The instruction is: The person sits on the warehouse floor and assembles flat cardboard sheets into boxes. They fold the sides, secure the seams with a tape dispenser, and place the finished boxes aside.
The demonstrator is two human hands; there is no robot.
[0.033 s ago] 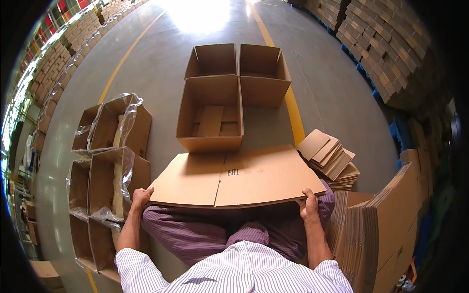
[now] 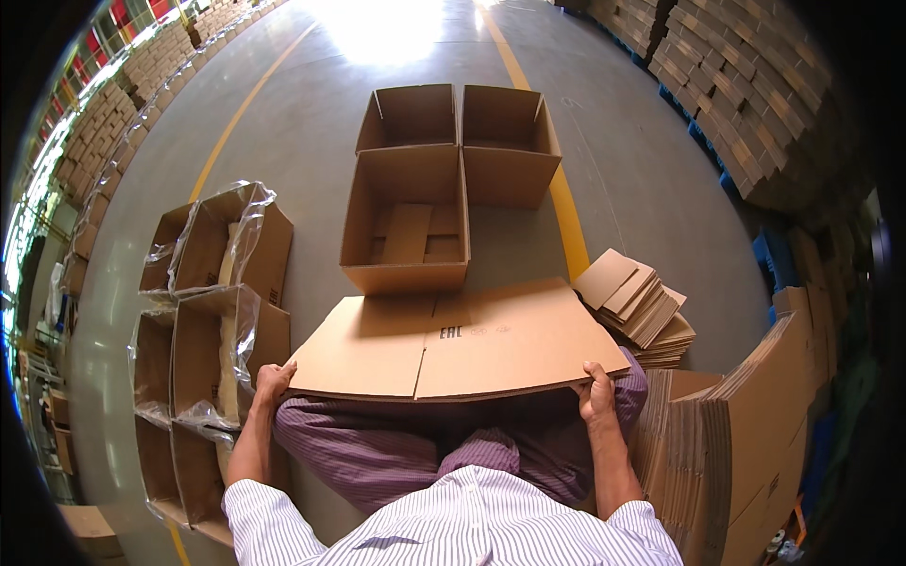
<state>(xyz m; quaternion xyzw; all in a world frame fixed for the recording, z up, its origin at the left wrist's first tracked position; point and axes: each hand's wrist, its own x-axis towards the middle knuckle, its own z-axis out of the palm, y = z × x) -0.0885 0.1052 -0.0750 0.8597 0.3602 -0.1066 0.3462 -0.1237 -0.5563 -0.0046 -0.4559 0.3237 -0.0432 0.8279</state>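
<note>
A flat, folded cardboard box (image 2: 510, 349) lies across my lap, its far edge by the front of an open box. At its near left corner my left hand (image 2: 275, 379) is closed on the edge, thumb on top. My right hand (image 2: 596, 391) grips the near edge toward the right corner, fingers curled beneath and partly hidden. Just beyond stands an open cardboard box (image 2: 406, 279) with flaps folded over its bottom. Behind it are two more open boxes, one at the far left (image 2: 409, 123) and one at the right (image 2: 510, 177).
To my left stand several open boxes (image 2: 276, 241) lined with clear plastic. At my right are a loose pile of small cardboard pieces (image 2: 630, 297) and an upright stack of flattened boxes (image 2: 769, 415). Stacked cartons on blue pallets (image 2: 746, 94) line the far right.
</note>
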